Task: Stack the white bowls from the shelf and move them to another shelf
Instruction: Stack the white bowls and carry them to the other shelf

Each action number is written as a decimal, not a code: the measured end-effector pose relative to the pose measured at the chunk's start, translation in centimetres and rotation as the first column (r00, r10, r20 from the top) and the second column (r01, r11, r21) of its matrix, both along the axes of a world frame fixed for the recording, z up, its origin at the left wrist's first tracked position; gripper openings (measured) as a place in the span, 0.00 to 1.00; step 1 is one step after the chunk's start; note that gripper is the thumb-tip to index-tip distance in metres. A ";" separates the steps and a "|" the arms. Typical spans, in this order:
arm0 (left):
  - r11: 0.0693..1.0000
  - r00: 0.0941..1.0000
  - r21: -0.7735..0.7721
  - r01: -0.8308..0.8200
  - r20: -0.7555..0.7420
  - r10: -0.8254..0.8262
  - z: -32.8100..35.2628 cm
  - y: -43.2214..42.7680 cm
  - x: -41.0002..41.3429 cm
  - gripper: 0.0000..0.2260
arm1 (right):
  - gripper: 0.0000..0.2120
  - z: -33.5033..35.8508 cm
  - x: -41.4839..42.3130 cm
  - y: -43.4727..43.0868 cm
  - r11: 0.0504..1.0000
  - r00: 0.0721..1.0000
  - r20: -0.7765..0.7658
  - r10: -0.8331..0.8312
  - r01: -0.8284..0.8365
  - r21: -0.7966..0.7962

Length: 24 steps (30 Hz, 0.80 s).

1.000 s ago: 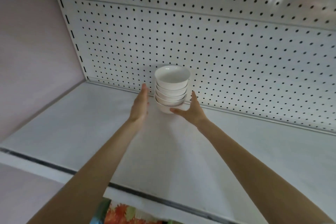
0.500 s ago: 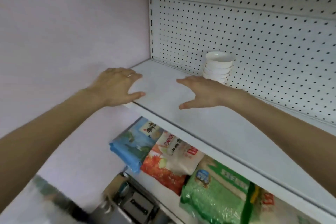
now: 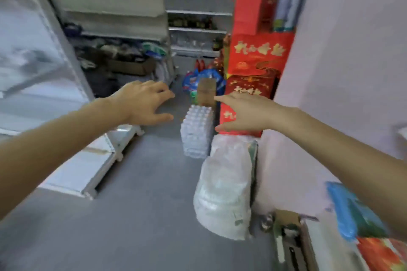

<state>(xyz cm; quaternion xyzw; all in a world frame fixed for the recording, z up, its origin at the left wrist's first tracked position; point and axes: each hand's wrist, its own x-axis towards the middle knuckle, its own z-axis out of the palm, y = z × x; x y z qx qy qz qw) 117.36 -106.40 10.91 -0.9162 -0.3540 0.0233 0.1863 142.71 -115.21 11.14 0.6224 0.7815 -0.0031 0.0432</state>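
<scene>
No white bowls are in view now; the head view looks down a shop aisle. My left hand is stretched out in front of me, palm down, fingers loosely spread, holding nothing. My right hand is stretched out beside it, fingers straight, also holding nothing. Both hands hang in the air above the grey floor. White shelf units stand on the left side of the aisle.
A wrapped pack of water bottles and a white sack stand on the floor ahead. Red gift boxes are stacked at the right beside a pale wall. Blue and red bags lie at the lower right. The grey floor runs down the middle.
The view has swung away from the shelf with the stacked bowls to the aisle. Both hands have come off the bowls and the shelf and now hang in the air, holding nothing.
</scene>
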 end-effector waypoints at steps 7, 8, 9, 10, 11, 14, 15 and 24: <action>0.948 0.945 0.020 -0.319 0.085 0.316 0.9 1.0 -21.0 0.40 | 0.41 1.7 -19.8 11.4 0.926 0.915 0.147 0.375 -0.376 -0.022; 0.937 0.935 0.024 -0.348 0.085 0.345 0.8 1.5 -23.5 0.39 | 0.42 1.7 -22.3 13.0 0.917 0.904 0.159 0.398 -0.399 -0.024; 0.925 0.922 0.028 -0.380 0.089 0.376 0.7 2.2 -25.8 0.37 | 0.42 1.6 -24.7 14.4 0.907 0.893 0.168 0.417 -0.420 -0.022; 0.909 0.907 0.024 -0.416 0.089 0.413 0.6 3.2 -28.2 0.34 | 0.41 1.4 -27.0 15.9 0.898 0.883 0.175 0.435 -0.440 -0.015; 0.895 0.892 0.022 -0.446 0.089 0.443 0.5 4.4 -30.4 0.33 | 0.41 1.2 -29.3 17.4 0.889 0.873 0.181 0.452 -0.459 -0.007; 0.861 0.856 -0.004 -0.508 0.105 0.506 1.2 8.2 -36.4 0.32 | 0.41 1.1 -35.8 21.9 0.878 0.862 0.176 0.476 -0.477 -0.036; 0.854 0.848 -0.012 -0.520 0.108 0.518 1.6 9.5 -38.3 0.31 | 0.41 1.4 -37.8 23.4 0.879 0.865 0.160 0.476 -0.473 -0.059; 0.812 0.815 0.071 -0.579 0.088 0.573 1.9 18.0 -56.9 0.40 | 0.41 4.9 -58.1 36.8 0.836 0.840 0.041 0.541 -0.532 -0.134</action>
